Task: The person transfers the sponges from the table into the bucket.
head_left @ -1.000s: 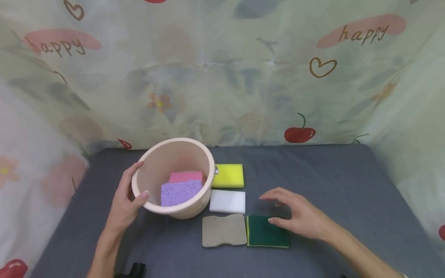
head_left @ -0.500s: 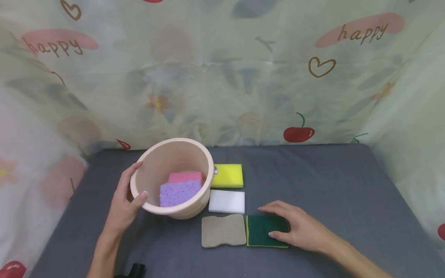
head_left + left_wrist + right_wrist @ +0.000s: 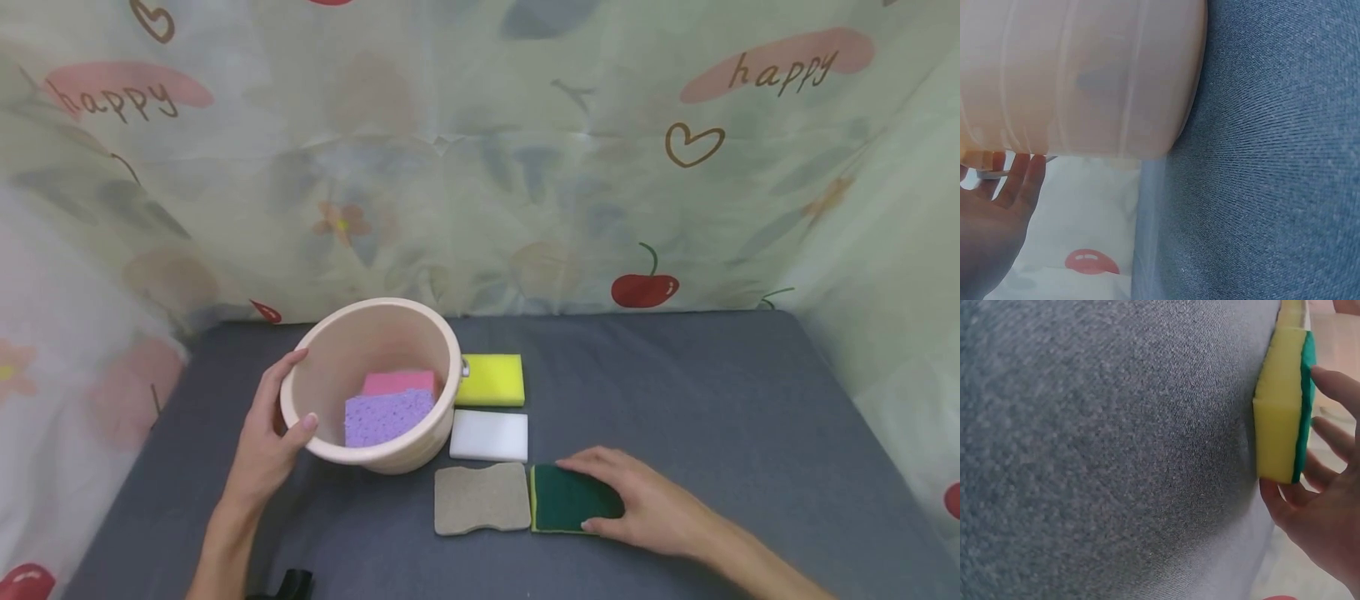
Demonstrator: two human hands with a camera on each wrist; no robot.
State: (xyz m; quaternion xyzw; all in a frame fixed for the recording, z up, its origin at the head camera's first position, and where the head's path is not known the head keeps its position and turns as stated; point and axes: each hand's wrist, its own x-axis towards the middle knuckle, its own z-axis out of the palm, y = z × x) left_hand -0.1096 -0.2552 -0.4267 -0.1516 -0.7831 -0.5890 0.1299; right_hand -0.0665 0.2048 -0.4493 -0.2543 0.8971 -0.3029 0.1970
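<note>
My left hand (image 3: 267,442) grips the left rim of a cream plastic bucket (image 3: 375,325), its thumb over the near side of the rim. Tilted toward me in the head view, the bucket holds a pink sponge (image 3: 401,382) and, in front of it, a speckled purple sponge (image 3: 388,418). My right hand (image 3: 648,507) holds a scouring sponge (image 3: 572,498) with a dark green top and yellow foam below, thumb at the near edge and fingers at the far edge. In the right wrist view, the scouring sponge (image 3: 1282,425) sits low against the cloth, fingers around its end.
A grey-beige sponge (image 3: 482,500) with notched sides lies left of the scouring sponge. Behind it are a white sponge (image 3: 490,435) and a yellow sponge (image 3: 495,379), beside the bucket. Dark grey cloth (image 3: 675,375) covers the table; a printed curtain (image 3: 480,208) stands behind.
My right hand has come down and toward me onto the scouring sponge, its fingers now at the sponge's far edge. The left hand and bucket have stayed in place.
</note>
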